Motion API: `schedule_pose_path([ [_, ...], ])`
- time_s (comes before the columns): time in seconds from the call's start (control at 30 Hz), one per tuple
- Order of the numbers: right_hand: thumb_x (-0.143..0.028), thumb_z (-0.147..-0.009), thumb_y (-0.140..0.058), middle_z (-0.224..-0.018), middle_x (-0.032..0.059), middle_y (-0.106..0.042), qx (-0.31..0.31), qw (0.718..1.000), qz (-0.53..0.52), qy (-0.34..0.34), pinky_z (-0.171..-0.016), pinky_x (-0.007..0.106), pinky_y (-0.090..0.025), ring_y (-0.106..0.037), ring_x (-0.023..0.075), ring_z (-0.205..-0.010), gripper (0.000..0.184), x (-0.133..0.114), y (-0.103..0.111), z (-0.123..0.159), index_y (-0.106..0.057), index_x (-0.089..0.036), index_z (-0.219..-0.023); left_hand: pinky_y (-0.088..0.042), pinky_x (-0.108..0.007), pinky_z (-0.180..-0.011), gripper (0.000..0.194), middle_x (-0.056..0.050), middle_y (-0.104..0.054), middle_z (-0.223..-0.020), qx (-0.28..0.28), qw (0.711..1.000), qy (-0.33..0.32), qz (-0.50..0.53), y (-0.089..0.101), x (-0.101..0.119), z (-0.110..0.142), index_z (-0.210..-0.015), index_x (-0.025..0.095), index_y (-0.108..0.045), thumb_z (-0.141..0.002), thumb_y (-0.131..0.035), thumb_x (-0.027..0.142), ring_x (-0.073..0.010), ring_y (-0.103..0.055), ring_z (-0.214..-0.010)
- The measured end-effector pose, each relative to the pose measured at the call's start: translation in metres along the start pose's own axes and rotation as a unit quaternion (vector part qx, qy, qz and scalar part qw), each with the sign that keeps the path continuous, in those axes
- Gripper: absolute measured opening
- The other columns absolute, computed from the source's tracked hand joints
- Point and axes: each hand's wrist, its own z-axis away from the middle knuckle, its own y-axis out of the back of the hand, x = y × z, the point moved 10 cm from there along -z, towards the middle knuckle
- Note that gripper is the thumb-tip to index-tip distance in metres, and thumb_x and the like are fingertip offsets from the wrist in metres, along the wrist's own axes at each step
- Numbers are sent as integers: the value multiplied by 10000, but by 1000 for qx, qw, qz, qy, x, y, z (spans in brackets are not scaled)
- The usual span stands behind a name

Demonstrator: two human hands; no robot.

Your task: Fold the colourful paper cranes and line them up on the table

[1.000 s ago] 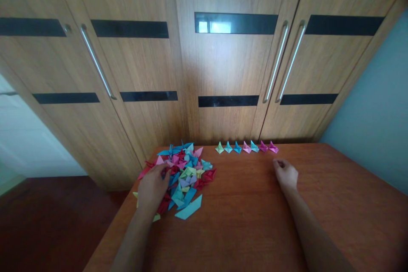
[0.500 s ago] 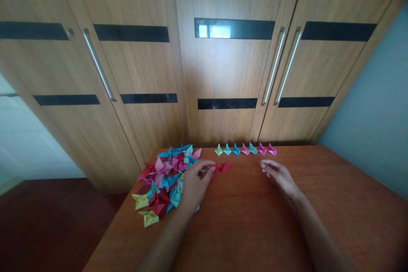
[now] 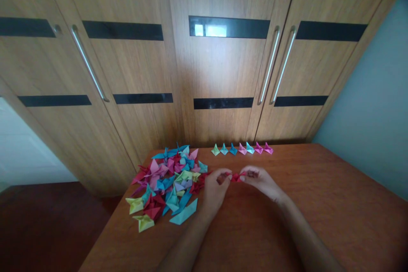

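Note:
Between my two hands, just above the table, is a red origami piece. My left hand pinches its left end and my right hand pinches its right end; the fingers cover parts of it. Left of my left hand lies a heap of folded papers in red, pink, blue, green and yellow. Behind my hands, a row of several small folded papers stands along the table's back edge, from light green at the left to magenta at the right.
The brown wooden table carries all the papers. A wooden wardrobe with long metal handles rises right behind its back edge. A pale blue wall stands at the right. The dark floor shows at the left.
My left hand has moved right from the heap, bringing out the red origami piece. My right hand has come left and taken hold of its other end. The back row stays as it was.

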Motion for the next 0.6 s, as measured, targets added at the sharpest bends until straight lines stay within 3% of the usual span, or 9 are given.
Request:
schedule_pose_path([
  [0.1, -448, -710, -683, -748, 9, -640, 47, 999, 17, 7, -664, 254, -430, -566, 147, -713, 290, 2, 28, 1, -637, -169, -771, -489, -290, -779, 223, -59, -703, -935, -14, 999, 13, 34, -7, -9, 8, -973, 161, -651, -791, -555, 248, -177, -639, -857],
  [0.2, -469, -722, -656, -757, 13, -640, 201, 978, 45, 18, -609, 237, -410, -547, 134, -666, 315, 11, 90, 7, -627, -164, -795, -490, -277, -745, 220, -50, -707, -864, -60, 997, 26, 33, -20, -17, 19, -973, 159, -643, -819, -505, 234, -166, -644, -813],
  [0.27, -499, -729, -620, -791, 41, -656, 312, 947, 80, 17, -620, 246, -419, -561, 149, -680, 363, 22, 137, 15, -628, -152, -836, -485, -264, -699, 212, -48, -707, -804, -108, 994, 25, 20, -32, -18, 25, -933, 155, -654, -829, -492, 242, -159, -643, -752],
  [0.33, -514, -715, -606, -833, 78, -675, 380, 915, 139, -10, -665, 269, -442, -594, 181, -730, 409, 37, 174, 21, -636, -138, -872, -477, -256, -679, 210, -49, -708, -788, -139, 990, 16, 8, -38, -16, 28, -912, 153, -661, -829, -494, 249, -155, -640, -722],
  [0.47, -475, -742, -559, -809, 95, -691, 429, 845, 302, -102, -689, 293, -450, -627, 219, -761, 372, 64, 222, 25, -665, -146, -879, -465, -242, -665, 216, -39, -707, -768, -138, 990, 14, -14, -38, -15, 26, -903, 159, -664, -793, -478, 169, -146, -634, -701],
  [0.6, -461, -757, -531, -854, 110, -694, 428, 782, 402, -208, -669, 321, -451, -633, 260, -805, 360, 90, 242, 24, -683, -181, -926, -464, -239, -677, 238, -35, -707, -765, -147, 989, 13, -19, -40, -16, 26, -903, 162, -666, -773, -469, 134, -147, -633, -707],
])
